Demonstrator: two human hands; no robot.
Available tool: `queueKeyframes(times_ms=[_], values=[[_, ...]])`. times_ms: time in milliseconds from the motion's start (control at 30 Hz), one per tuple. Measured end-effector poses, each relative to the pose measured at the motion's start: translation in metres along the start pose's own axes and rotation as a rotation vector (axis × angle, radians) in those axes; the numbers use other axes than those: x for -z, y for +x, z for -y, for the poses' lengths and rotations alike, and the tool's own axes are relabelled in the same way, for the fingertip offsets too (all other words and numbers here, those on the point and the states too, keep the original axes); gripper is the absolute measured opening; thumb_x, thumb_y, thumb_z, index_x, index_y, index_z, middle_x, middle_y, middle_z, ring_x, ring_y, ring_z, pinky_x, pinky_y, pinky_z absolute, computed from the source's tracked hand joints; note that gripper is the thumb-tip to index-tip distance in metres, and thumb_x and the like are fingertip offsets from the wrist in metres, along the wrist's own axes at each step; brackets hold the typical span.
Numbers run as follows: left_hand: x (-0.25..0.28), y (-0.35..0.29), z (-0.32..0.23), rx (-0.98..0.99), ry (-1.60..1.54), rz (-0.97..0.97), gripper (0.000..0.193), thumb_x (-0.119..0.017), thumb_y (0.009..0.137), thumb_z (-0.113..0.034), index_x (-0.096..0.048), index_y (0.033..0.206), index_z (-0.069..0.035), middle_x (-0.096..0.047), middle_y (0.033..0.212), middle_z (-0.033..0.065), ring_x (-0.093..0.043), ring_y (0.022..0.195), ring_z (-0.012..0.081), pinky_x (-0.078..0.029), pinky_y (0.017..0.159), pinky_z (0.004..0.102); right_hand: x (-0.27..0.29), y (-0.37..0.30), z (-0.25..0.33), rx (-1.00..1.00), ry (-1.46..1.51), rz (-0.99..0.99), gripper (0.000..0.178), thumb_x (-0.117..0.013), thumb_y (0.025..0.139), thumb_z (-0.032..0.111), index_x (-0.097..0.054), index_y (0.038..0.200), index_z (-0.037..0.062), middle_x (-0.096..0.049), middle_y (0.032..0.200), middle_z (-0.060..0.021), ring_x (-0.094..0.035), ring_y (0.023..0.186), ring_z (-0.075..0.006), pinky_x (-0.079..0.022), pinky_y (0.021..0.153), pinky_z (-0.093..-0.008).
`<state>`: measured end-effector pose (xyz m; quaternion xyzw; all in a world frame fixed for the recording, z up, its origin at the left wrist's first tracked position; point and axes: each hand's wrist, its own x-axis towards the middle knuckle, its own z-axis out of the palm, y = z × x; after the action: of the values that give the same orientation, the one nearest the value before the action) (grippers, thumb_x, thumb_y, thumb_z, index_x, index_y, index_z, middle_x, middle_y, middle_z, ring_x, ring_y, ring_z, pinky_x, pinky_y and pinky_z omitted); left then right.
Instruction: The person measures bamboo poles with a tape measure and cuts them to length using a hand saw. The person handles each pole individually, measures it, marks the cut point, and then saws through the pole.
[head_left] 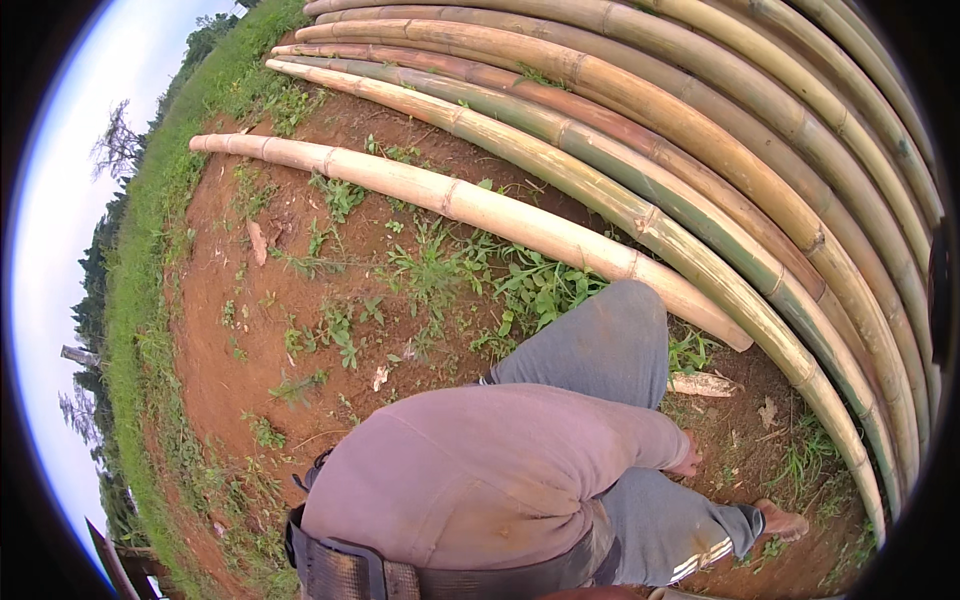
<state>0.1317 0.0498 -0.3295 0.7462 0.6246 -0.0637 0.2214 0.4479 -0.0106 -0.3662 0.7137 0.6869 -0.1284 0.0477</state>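
My left arm, in a faded mauve sleeve [480,450], reaches across between my bent legs. Only part of my left hand [688,456] shows past the cuff, low over the soil; its fingers are too hidden to make out, as is anything in them. My right hand is out of the picture. My raised knee, in grey trousers [600,345], overlaps a pale bamboo pole [480,208] lying apart from the others. Beyond the knee, a short pale piece of split wood or bamboo [705,384] rests on the ground near the left hand.
Several long bamboo poles [690,150], tan, brown and green, lie side by side at the far right. A bare foot [783,521] rests on the reddish soil [225,330]. Weeds [540,290] grow beside the pale pole. A grass strip [145,300] borders the left.
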Motion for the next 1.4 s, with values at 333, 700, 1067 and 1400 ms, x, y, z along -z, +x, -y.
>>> queueKeyframes(times_ms=[333,700,1067,1400], values=[[-0.011,-0.012,0.014,0.072,-0.121,-0.061,0.047,-0.067,0.09,-0.032,-0.057,0.134,-0.017,-0.049,0.138,0.0187,-0.049,0.131,0.0397,-0.049,0.097,0.0508,0.052,-0.03,-0.025,-0.128,0.203,-0.079,0.049,-0.064,0.098,0.041,-0.057,0.113,-0.0054,-0.06,0.103,-0.0188,-0.057,0.095,-0.0311,-0.047,0.084,-0.0456],[0.129,-0.149,0.062,0.273,-1.8,-0.67,0.028,-0.062,0.099,-0.031,-0.055,0.111,-0.007,-0.06,0.086,0.0039,-0.06,0.071,0.0097,-0.049,0.058,0.0251,0.261,0.023,0.106,0.189,1.292,-0.235,0.021,-0.059,0.102,0.021,-0.053,0.104,0.0006,-0.056,0.091,-0.0069,-0.053,0.074,-0.0112,-0.044,0.064,-0.0277],[0.114,-0.251,0.059,0.251,-1.808,-0.99,0.013,-0.053,0.096,-0.009,-0.052,0.108,-0.005,-0.059,0.095,0.0082,-0.064,0.083,0.0201,-0.054,0.079,0.0351,0.097,0.084,0.28,-0.149,0.403,0.231,0.067,-0.069,0.091,0.045,-0.053,0.134,-0.0026,-0.06,0.134,-0.0265,-0.056,0.13,-0.0399,-0.041,0.112,-0.0495],[0.105,-0.215,0.016,0.095,-1.47,-1.205,0.034,-0.057,0.101,-0.016,-0.043,0.129,-0.003,-0.052,0.127,0.0159,-0.051,0.121,0.0246,-0.041,0.109,0.0411,0.184,-0.08,0.342,0.141,1.676,0.99,0.066,-0.062,0.102,0.047,-0.044,0.146,0.0009,-0.056,0.134,-0.0144,-0.055,0.125,-0.0243,-0.046,0.107,-0.0406]])
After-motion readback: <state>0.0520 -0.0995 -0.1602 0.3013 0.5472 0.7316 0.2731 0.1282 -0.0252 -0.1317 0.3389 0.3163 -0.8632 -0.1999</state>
